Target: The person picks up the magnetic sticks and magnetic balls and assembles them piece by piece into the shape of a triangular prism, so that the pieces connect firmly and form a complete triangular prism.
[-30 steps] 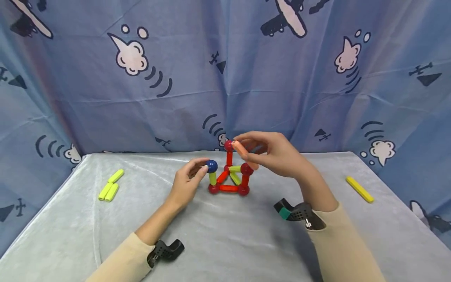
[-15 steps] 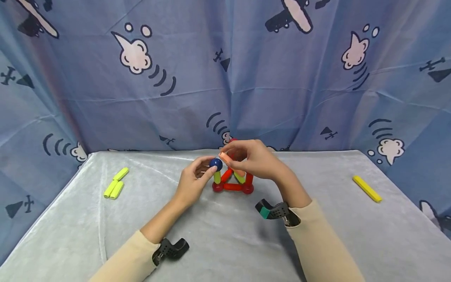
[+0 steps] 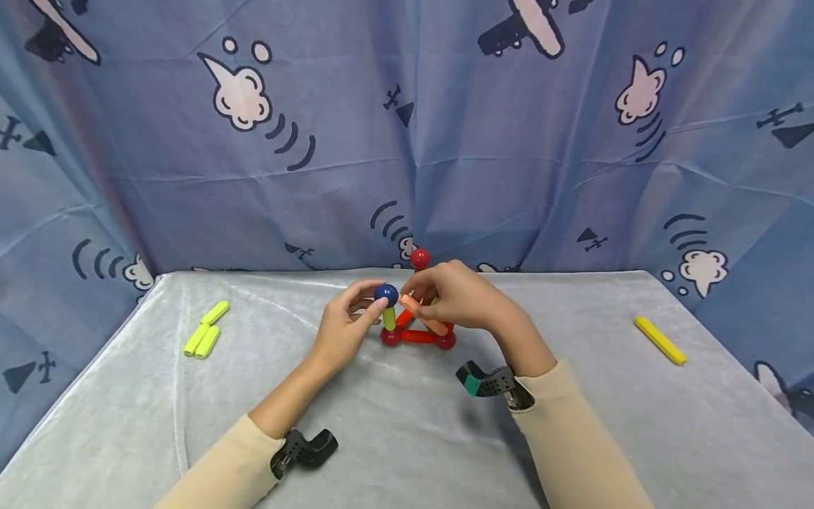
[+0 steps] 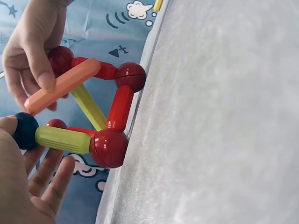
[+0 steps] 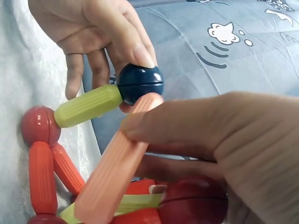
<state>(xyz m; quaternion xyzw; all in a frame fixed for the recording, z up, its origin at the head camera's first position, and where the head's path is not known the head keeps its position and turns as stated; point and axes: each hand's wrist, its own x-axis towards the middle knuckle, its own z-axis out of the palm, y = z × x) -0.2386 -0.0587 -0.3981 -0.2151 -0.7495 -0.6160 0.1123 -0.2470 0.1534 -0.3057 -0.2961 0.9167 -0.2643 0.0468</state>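
My left hand (image 3: 343, 325) pinches a dark blue ball (image 3: 386, 295) between thumb and fingers. Under that ball stands a lime rod (image 4: 63, 139), its foot on a red ball (image 4: 109, 148). An orange rod (image 5: 112, 161) is pinched by my right hand (image 3: 464, 297), slanting, its upper end close beside the blue ball; whether they touch I cannot tell. Red rods (image 3: 417, 336), lime rods and red balls form the frame around them. One red ball (image 3: 420, 259) tops the back post. In the head view my right hand hides the frame's right upper part.
Several short lime rods (image 3: 206, 332) lie together at the left of the grey cloth-covered table (image 3: 305, 452). A longer yellow rod (image 3: 660, 340) rests at the right. Behind the table hangs a blue patterned curtain (image 3: 331, 127).
My right hand has moved left and down from the frame's back right, bringing the orange rod next to the blue ball. My left hand keeps its hold on that ball.
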